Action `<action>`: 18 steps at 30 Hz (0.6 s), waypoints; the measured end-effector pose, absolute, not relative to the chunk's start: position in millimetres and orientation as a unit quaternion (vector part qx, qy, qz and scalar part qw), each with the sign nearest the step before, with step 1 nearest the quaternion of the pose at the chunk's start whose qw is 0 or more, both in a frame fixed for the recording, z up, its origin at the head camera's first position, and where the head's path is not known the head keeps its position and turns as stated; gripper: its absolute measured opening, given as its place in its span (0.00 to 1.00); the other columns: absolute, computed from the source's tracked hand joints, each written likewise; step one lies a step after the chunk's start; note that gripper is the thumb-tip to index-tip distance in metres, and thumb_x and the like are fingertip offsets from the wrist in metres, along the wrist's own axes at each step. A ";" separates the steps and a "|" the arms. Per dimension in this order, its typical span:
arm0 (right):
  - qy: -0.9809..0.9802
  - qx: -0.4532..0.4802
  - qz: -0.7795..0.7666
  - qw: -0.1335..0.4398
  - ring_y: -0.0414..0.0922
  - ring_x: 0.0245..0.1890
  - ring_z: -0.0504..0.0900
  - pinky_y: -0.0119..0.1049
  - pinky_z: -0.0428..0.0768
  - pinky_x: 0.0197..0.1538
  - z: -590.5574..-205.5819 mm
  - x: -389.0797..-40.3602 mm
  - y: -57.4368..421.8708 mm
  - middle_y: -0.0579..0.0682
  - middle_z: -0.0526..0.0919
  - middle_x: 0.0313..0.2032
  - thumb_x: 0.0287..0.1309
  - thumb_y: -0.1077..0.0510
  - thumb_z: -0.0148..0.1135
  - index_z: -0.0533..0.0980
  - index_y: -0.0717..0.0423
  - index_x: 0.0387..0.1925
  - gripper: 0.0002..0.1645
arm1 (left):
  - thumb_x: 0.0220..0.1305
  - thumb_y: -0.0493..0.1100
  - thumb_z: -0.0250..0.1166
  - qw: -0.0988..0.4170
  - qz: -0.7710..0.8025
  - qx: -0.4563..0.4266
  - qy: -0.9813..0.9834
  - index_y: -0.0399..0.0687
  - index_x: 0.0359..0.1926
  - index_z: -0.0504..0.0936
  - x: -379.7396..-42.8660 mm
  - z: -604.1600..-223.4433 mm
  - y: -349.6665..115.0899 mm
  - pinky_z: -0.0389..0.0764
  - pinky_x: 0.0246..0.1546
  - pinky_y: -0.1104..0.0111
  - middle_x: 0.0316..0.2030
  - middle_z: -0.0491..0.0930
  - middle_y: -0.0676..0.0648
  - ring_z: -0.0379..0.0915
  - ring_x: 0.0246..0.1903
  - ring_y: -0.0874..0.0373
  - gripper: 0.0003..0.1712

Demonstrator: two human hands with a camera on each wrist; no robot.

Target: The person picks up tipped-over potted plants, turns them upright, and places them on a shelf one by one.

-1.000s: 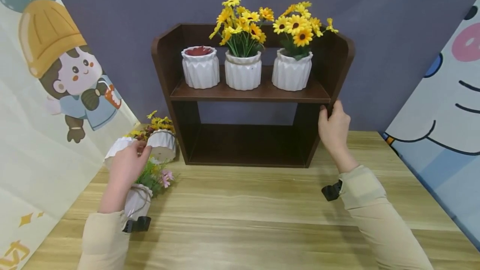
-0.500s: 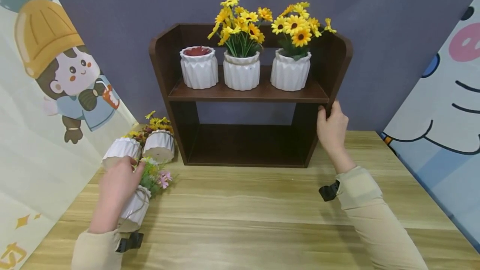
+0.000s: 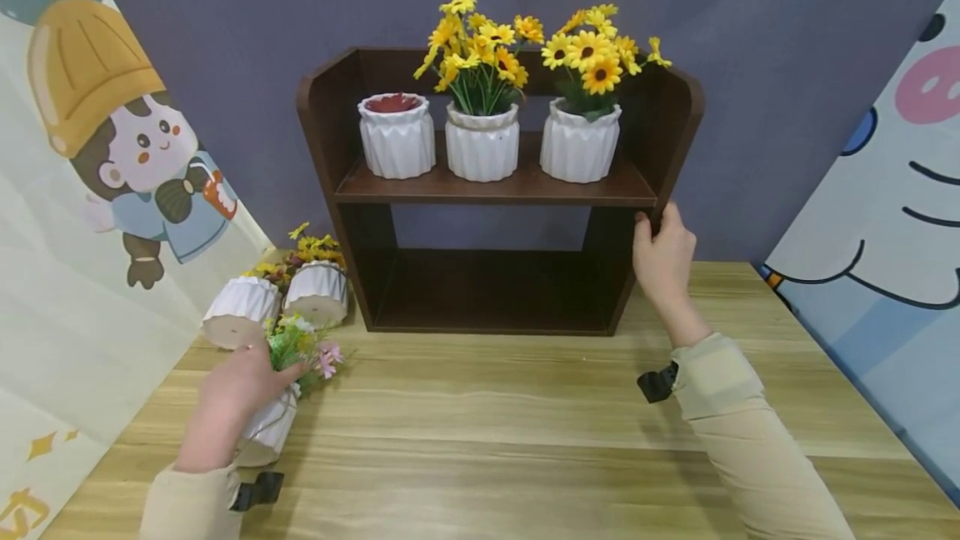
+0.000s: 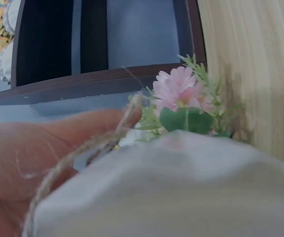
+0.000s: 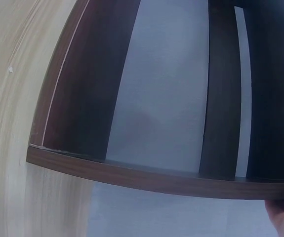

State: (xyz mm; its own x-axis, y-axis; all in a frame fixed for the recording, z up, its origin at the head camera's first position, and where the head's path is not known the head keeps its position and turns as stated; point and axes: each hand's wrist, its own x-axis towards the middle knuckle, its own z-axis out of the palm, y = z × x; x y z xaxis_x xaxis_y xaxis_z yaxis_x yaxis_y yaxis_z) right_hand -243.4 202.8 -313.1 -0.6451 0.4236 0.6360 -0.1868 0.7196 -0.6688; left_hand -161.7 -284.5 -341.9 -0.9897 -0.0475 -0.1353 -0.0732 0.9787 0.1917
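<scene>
A white fluted flowerpot (image 3: 266, 427) with a twine bow lies tipped on the table at the left, its pink and yellow flowers (image 3: 327, 357) pointing away from me. My left hand (image 3: 240, 382) is over its rim with the thumb spread to the right; the hand hides part of the pot. In the left wrist view the thumb extends beside the twine (image 4: 58, 170) and the pot's white side (image 4: 181, 187). My right hand (image 3: 666, 261) grips the right side panel of a dark brown two-tier shelf (image 3: 495, 332), just below the upper board.
Two more white pots, the left one (image 3: 238, 307) and the right one (image 3: 318, 290), lie tipped beside the shelf's left side. On the upper board stand a pot with dark red contents (image 3: 397, 140) and two pots of yellow flowers (image 3: 482, 144) (image 3: 581, 144). A grey wall (image 3: 750, 107) rises behind.
My left hand has come back toward me from near the rear tipped pots to the pink-flowered pot, and its thumb has spread. The right hand keeps its grip on the shelf.
</scene>
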 end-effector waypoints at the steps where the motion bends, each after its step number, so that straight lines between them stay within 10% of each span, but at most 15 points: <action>1: -0.828 -0.071 0.368 0.416 0.64 0.34 0.76 0.55 0.71 0.36 -313.2 -243.4 202.8 0.67 0.79 0.32 0.61 0.54 0.50 0.70 0.65 0.36 0.15 | 0.54 0.70 0.53 0.072 0.095 -0.029 0.992 0.18 0.58 0.54 -161.6 -342.6 -284.2 0.72 0.34 0.44 0.52 0.60 0.18 0.66 0.43 0.24 0.56; 18: -0.831 -0.064 0.366 0.415 0.62 0.31 0.76 0.53 0.70 0.34 -315.2 -243.7 203.5 0.66 0.78 0.31 0.61 0.55 0.49 0.69 0.65 0.35 0.15 | 0.46 0.74 0.57 0.065 0.074 -0.035 0.995 0.15 0.57 0.54 -161.8 -346.9 -285.8 0.73 0.34 0.46 0.49 0.63 0.18 0.66 0.42 0.25 0.64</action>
State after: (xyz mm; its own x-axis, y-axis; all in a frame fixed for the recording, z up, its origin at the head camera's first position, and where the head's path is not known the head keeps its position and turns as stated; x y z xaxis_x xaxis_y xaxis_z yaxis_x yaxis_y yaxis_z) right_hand -243.7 203.5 -315.2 -0.6475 0.4089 0.6431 -0.1979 0.7247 -0.6601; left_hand -161.8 -285.8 -346.9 -0.9891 -0.0608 -0.1344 -0.0799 0.9867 0.1416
